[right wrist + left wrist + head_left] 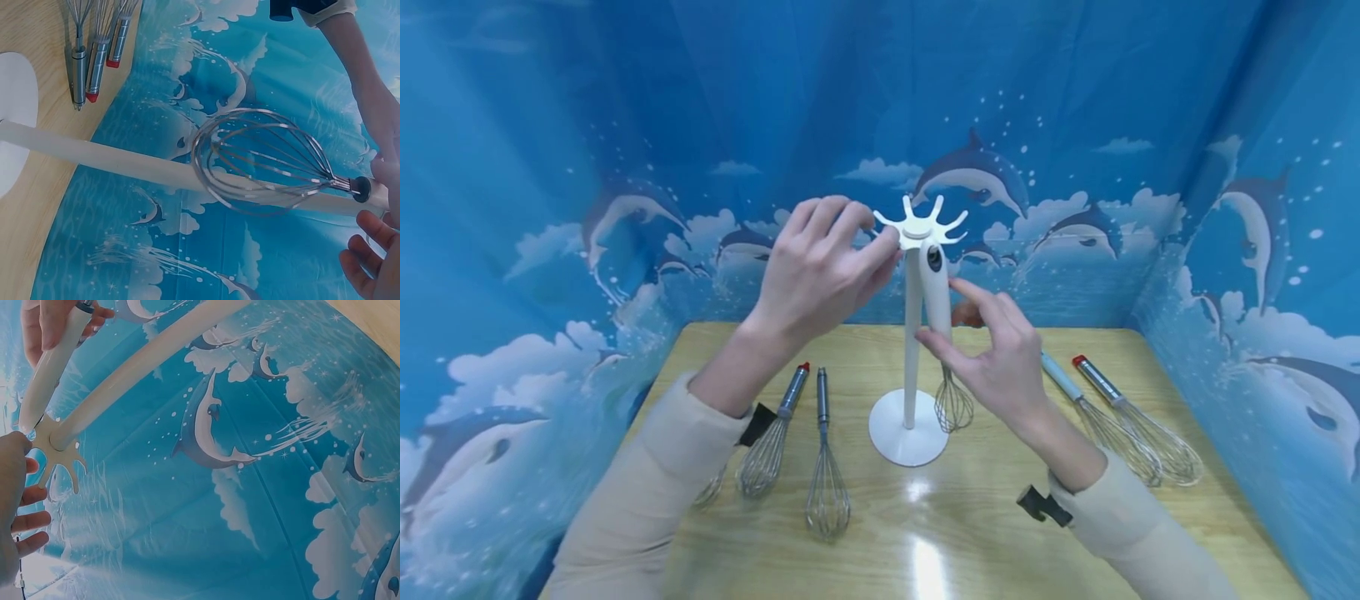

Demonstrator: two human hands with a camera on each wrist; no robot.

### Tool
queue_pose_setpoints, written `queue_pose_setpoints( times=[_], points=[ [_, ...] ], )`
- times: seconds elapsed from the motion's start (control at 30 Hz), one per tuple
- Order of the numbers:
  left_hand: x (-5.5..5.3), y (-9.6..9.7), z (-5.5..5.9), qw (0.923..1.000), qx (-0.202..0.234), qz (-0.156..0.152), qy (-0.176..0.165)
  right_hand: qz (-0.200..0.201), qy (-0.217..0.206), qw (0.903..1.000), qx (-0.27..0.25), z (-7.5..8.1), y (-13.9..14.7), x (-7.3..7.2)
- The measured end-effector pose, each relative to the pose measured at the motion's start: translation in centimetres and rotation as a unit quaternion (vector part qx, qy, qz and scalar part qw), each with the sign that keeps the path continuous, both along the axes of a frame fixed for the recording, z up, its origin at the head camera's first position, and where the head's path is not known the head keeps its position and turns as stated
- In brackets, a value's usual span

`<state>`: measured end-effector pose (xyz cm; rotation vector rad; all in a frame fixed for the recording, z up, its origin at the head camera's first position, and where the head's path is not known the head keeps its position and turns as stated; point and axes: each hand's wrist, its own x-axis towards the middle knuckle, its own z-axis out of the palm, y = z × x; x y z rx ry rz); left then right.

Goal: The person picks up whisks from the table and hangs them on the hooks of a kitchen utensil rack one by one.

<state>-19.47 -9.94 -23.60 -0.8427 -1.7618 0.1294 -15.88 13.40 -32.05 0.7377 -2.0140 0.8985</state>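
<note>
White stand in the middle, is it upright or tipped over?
Upright. The stand's round base sits flat on the table, and its pole rises from it to the hooks.

The person's left sleeve (640,492), a loose, pale cream tube of plain cloth, showed soft creases along the forearm and ended in a broad cream cuff (703,421) above the bare left grip (827,271). The right sleeve (1157,533) was of the same pale cream (its upper part ran out of the head view) and stopped above the bare right grip (1000,362). A small, blocky black fitting (757,424) jutted from the left cuff's inner side; a black two-part fitting with a rounded end (1045,506) sat at the right one.
</note>
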Motion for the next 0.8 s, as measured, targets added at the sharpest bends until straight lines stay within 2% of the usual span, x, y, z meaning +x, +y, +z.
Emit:
queue_pose_setpoints(
  times=[0.43,0.8],
  points=[
    [0.2,0.2,-0.1,0.9998,0.003,0.015,0.010,-0.019,-0.009,0.9995,0.025,-0.5,2.2,0.7],
    [0.2,0.2,-0.1,0.9998,0.003,0.017,0.004,-0.058,-0.083,0.9947,0.017,-1.0,5.3,0.2]
  ],
)
